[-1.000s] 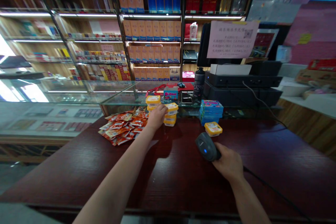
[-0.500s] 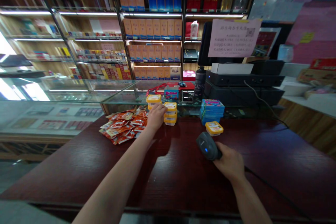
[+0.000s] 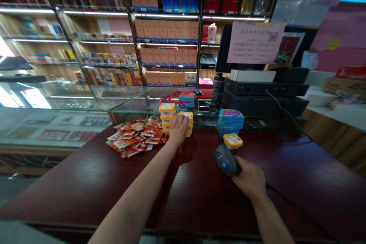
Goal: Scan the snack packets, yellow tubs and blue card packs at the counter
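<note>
My left hand (image 3: 178, 129) is at the front of the right stack of yellow-lidded plastic tubs (image 3: 189, 122), covering part of it. Its fingers point away from me, slightly bent and apart; whether they touch the tubs is hard to see. Beside it on the left rises a taller stack of the same tubs (image 3: 167, 112). A dark handheld barcode scanner (image 3: 225, 161) with a lit blue light is in my right hand (image 3: 251, 177), held above the counter. Just beyond the scanner, a single yellow-lidded tub (image 3: 232, 140) sits apart.
Orange-and-white snack packets (image 3: 137, 137) lie heaped at the left. Blue boxes (image 3: 230, 122) are stacked behind the single tub. A phone (image 3: 204, 106), a black bottle (image 3: 218, 89) and a monitor (image 3: 225, 49) stand at the back of the dark wooden counter (image 3: 197, 190). The scanner's cable trails right.
My left hand has moved right and slightly toward me, from the left tub stack to the front of the right one. My right hand and the scanner have barely moved.
</note>
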Tool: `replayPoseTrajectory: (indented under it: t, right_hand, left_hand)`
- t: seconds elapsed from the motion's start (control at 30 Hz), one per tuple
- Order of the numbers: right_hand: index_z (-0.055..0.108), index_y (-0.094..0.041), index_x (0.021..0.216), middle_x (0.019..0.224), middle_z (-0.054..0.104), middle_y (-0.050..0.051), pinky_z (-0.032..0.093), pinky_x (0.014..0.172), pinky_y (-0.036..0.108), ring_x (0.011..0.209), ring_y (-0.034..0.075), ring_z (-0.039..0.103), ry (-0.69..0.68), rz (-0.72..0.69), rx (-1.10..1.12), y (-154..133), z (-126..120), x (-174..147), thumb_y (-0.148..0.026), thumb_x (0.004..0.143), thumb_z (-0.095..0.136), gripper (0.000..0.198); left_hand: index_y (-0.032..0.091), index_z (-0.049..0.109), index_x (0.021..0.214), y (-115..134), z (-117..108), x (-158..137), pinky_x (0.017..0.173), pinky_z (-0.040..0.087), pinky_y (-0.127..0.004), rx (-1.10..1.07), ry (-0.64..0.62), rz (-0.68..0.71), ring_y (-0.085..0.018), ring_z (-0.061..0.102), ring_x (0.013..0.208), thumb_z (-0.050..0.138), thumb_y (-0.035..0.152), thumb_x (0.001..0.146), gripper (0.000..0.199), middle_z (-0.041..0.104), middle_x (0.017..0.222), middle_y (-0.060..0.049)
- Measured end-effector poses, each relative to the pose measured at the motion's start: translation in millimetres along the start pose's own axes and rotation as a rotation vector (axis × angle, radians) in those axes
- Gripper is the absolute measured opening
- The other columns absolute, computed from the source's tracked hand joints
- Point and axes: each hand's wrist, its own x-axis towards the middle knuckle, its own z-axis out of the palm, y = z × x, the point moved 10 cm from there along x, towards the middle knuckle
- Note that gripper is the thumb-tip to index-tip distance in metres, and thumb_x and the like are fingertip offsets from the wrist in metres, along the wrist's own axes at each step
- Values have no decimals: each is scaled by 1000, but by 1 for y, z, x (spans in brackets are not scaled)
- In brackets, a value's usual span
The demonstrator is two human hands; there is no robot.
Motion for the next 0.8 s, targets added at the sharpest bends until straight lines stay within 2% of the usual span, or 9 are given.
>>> replayPoseTrajectory:
  t: [0.13, 0.3, 0.43, 0.6, 0.8]
  right_hand:
    - [63, -24, 100, 90, 73, 2, 36, 59, 27, 77, 22, 68, -19, 15, -3, 1, 0, 0, -25, 76, 56, 25]
    - [63, -23, 97, 88, 73, 3, 35, 59, 27, 76, 22, 68, -18, 15, 7, 1, -1, 1, -25, 75, 55, 23]
    - [62, -23, 93, 85, 73, 3, 33, 58, 27, 75, 22, 67, -11, 18, 15, 1, -2, 1, -27, 75, 55, 20]
    - [62, -24, 93, 84, 73, 2, 34, 58, 27, 75, 21, 67, 1, 11, 43, 1, -3, 0, -25, 74, 56, 20]
    - [64, -23, 97, 88, 73, 4, 36, 60, 27, 77, 22, 68, -10, 19, 40, -1, -5, 1, -25, 75, 56, 24]
  left_hand:
    - [21, 53, 124, 3, 0, 1, 102, 35, -44, 16, -3, 47, -30, 47, 119, 61, 26, 82, 43, 56, 126, -13]
    - [23, 52, 129, -6, -3, -5, 107, 31, -45, 23, -11, 129, -30, 46, 124, 55, 27, 86, 43, 56, 130, -12]
    - [22, 48, 135, -11, 1, -9, 110, 28, -45, 30, -30, 133, -30, 43, 128, 56, 28, 86, 51, 53, 136, -13]
    - [20, 39, 142, -4, 9, -14, 116, 21, -48, 22, -24, 146, -31, 34, 137, 64, 29, 78, 69, 43, 145, -15]
    - [18, 37, 144, 1, 13, -16, 117, 18, -52, 36, 16, 81, -32, 30, 140, 65, 27, 78, 72, 41, 146, -17]
